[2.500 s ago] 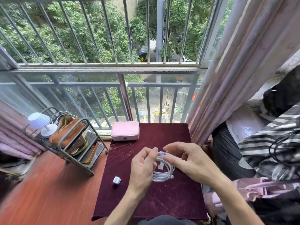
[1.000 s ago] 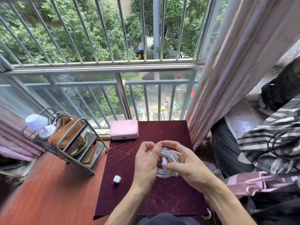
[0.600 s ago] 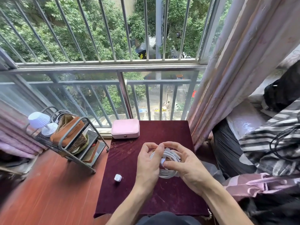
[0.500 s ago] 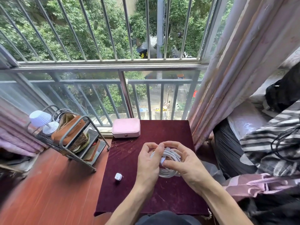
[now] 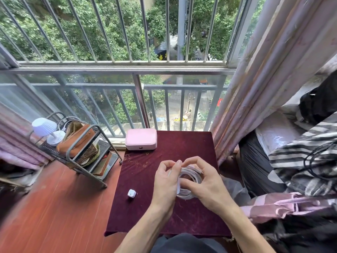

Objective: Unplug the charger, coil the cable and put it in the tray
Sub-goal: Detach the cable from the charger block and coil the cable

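Since a second ago: cable (image 5: pixel 189 179) coil tighter, loose end tucked. Left hand (image 5: pixel 166 181) and right hand (image 5: pixel 204 181) both clamped on it. Tray next; charger (image 5: pixel 131 193) sits alone on surface (image 5: pixel 145 207).

Bare cloth (image 5: pixel 175 148) between hands and pink case (image 5: pixel 141 139)

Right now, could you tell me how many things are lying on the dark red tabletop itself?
2: the pink case at the far left corner and the small white charger cube left of the hands. The coiled cable is held above; anything beneath the hands is hidden.
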A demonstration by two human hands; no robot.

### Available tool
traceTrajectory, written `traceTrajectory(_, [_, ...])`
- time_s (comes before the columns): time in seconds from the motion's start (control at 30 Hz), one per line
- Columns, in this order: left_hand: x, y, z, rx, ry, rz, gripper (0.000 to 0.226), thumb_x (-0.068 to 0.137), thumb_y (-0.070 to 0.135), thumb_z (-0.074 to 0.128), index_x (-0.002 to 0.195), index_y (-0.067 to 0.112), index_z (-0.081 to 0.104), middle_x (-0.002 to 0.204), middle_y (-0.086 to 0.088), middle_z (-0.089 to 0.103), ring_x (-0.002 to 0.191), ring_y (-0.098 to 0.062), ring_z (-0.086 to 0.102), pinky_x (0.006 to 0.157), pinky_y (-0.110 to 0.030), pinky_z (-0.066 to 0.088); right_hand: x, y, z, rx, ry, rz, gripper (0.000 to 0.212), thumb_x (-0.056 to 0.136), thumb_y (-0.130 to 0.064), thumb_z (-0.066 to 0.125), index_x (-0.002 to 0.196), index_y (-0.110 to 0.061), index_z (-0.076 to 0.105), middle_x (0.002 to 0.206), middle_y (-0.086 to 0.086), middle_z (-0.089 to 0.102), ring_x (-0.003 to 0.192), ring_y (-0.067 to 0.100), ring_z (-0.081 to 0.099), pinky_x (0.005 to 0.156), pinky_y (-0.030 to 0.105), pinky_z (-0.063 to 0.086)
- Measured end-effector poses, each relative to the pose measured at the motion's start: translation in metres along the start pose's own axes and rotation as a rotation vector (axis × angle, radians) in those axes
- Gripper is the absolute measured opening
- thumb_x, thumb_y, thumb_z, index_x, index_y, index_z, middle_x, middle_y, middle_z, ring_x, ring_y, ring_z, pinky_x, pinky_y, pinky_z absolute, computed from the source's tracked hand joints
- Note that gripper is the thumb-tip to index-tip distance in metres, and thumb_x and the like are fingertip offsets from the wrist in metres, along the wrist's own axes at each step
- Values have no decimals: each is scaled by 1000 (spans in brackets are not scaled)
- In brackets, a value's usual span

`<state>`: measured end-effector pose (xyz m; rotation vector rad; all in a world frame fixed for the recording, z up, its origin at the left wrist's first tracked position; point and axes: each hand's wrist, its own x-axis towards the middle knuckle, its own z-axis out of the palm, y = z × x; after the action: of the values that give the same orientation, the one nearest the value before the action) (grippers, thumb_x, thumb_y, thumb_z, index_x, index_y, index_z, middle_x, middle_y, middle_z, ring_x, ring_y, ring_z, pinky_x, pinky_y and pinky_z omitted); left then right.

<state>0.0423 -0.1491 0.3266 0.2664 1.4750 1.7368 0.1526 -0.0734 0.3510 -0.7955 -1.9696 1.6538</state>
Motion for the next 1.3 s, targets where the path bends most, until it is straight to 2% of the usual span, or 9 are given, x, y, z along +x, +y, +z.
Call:
traceTrajectory(0.13, [0,-5,2,69,14,-46,26,99,34,63,103,8,60,82,-8,77,73,-19,74,64,-30,58,-1,2,-4,-281,11,-109,27,86,-17,76,101,-37,67,89,-13,79,84,9,77,77,31,60])
traceTrajectory(0.27, [1,-9,5,129,68,-37,21,103,31,57,101,12,65,89,-11,76,80,-21,72,77,-42,59,-1,7,-7,-276,40,-172,17,92,-14,81,101,-27,74,96,-11,79,90,10,77,80,37,61])
traceTrajectory(0.4, [-1,0,9,1,42,-40,16,100,27,60,100,13,67,90,-15,78,72,-19,72,62,-33,57,-5,13,-8,-269,87,-200,13,85,-16,87,89,-25,78,125,-10,70,117,9,68,98,38,56])
traceTrajectory(0.5, [-3,9,7,-44,22,-11,13,100,23,62,103,12,68,95,-20,78,80,-26,73,66,-34,58,-8,12,-9,-414,122,-280,11,84,-26,88,86,-31,79,136,-15,62,132,7,53,105,39,44])
traceTrajectory(0.63, [-3,15,8,11,33,69,20,101,26,60,94,16,76,85,-16,78,71,-28,71,62,-35,58,-9,10,-9,-556,153,-446,16,82,-15,90,86,-25,78,126,-14,71,126,11,60,97,49,43])
traceTrajectory(0.87, [-10,13,9,362,54,332,37,105,37,49,90,16,77,83,0,80,78,-14,76,73,-29,59,-6,7,-16,-492,233,-614,3,92,-26,77,94,-25,77,108,-18,76,105,6,68,84,42,48])
traceTrajectory(1.0, [-13,16,10,431,50,391,39,105,38,49,81,19,74,59,16,65,55,1,55,58,-20,44,-5,-4,-22,-327,251,-507,8,95,-36,73,103,-35,71,106,-32,74,92,-3,71,80,30,53])
traceTrajectory(1.13, [-18,18,9,433,-28,426,42,101,45,49,77,17,67,61,10,59,56,-4,49,57,-28,43,0,-16,-29,-184,275,-382,8,90,-32,78,96,-35,74,93,-21,78,77,-5,69,74,7,46])
traceTrajectory(1.3, [-24,19,8,412,-105,438,41,100,43,49,75,15,66,66,0,66,59,-11,56,59,-32,47,10,-23,-35,13,162,-115,11,90,-23,84,91,-33,80,89,-8,81,74,0,71,72,17,55])
